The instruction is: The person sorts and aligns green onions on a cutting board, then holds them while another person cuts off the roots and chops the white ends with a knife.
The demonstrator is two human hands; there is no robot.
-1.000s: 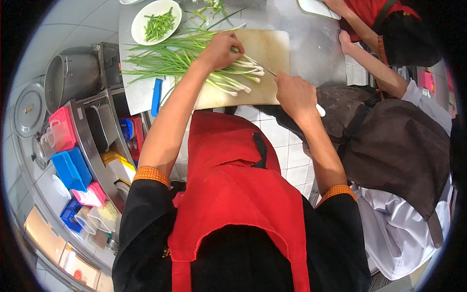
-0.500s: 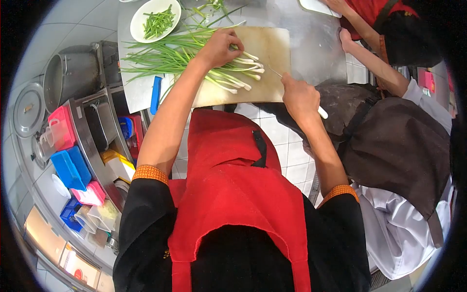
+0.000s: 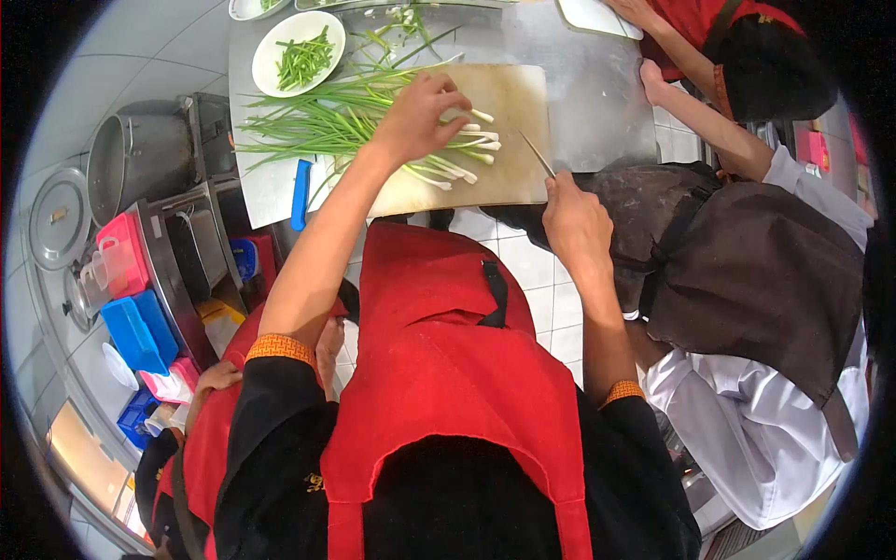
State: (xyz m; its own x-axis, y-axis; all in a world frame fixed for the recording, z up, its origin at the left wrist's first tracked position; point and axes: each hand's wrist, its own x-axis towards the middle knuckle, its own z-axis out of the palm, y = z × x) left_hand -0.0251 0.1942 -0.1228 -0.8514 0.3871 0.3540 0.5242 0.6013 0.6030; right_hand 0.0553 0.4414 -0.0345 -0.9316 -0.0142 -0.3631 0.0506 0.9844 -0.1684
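Note:
Long spring onions (image 3: 313,126) lie in a loose bundle across the left of a pale cutting board (image 3: 516,98), white root ends pointing right. My left hand (image 3: 422,114) is over the bundle near those white ends, its fingers loosely curved and apart; whether it touches the stalks I cannot tell. Gripped in my right hand (image 3: 574,219) at the board's right front corner is a knife (image 3: 536,154), its thin blade pointing up and left over the board. A white bowl (image 3: 262,58) behind the bundle holds cut green pieces (image 3: 303,62).
A blue handle-like object (image 3: 301,194) lies at the table's front left edge. Close on my right stands a person in a brown apron (image 3: 756,271); another in red (image 3: 217,429) is at my left. A third person's arm (image 3: 695,61) reaches in top right. A large pot (image 3: 140,163) stands left.
My left hand has loosened from its closed pose on the stalks, its fingers now apart. The knife blade has turned more upright. A person in red has appeared at my left.

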